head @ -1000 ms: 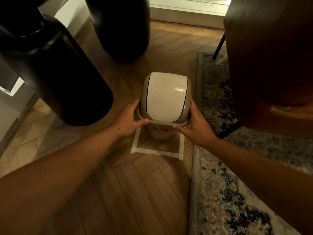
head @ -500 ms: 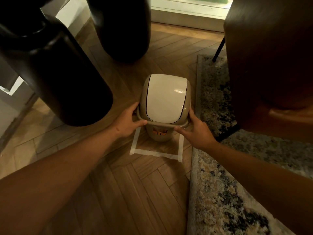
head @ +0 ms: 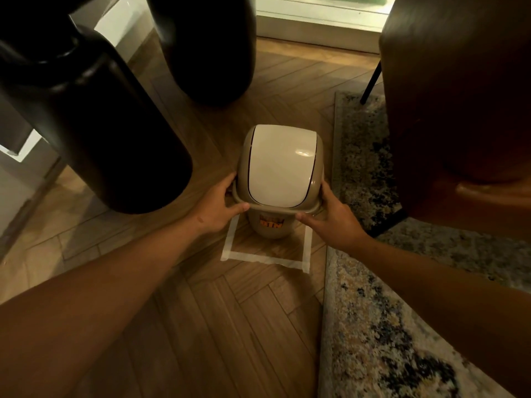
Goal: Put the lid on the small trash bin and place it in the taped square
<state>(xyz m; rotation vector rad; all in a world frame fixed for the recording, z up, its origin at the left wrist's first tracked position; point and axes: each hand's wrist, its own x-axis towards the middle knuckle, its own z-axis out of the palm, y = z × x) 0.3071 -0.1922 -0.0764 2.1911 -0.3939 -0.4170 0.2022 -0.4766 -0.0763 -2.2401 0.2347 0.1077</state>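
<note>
- Overhead, head view: small beige trash bin upright on herringbone wood floor, lid seated, its cream swing flap shut.
- Left hand clasps the lid rim on the left; right hand clasps it on the right, thumbs on the near edge.
- Bin base sits inside the taped square, toward its far side; orange label faces near.
- Patterned rug right of the tape; two large dark vases far left.
</note>
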